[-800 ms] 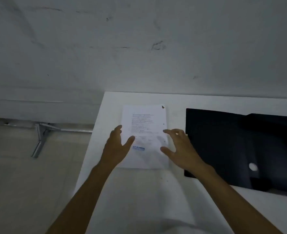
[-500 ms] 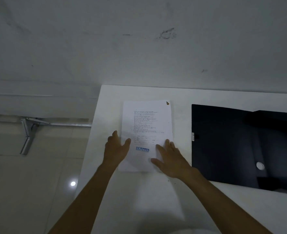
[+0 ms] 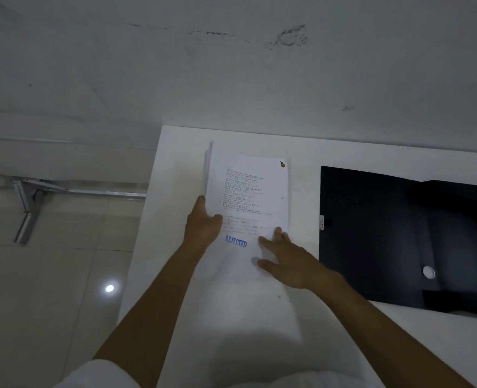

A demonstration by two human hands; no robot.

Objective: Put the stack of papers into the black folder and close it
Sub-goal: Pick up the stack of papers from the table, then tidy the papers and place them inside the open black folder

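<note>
A stack of white papers (image 3: 248, 191) with printed lines and a blue "REJECTED" stamp lies on the white table (image 3: 175, 152), its left edge raised off the surface. My left hand (image 3: 203, 228) grips that left edge, thumb on top and fingers under. My right hand (image 3: 285, 259) rests flat on the lower right part of the top sheet, fingers spread. The black folder (image 3: 377, 231) lies open to the right of the papers, with a white round snap (image 3: 429, 272) on it. Its right part runs out of view.
The table stands against a grey wall (image 3: 231, 65). Its left edge drops to a tiled floor (image 3: 35, 289), where a metal bracket (image 3: 27, 208) lies along the wall base. A white sleeve shows at the bottom of the frame.
My left hand slid to the stack's left edge and lifted it, so the sheets' side shows. My right hand stays pressed on the lower right of the papers.
</note>
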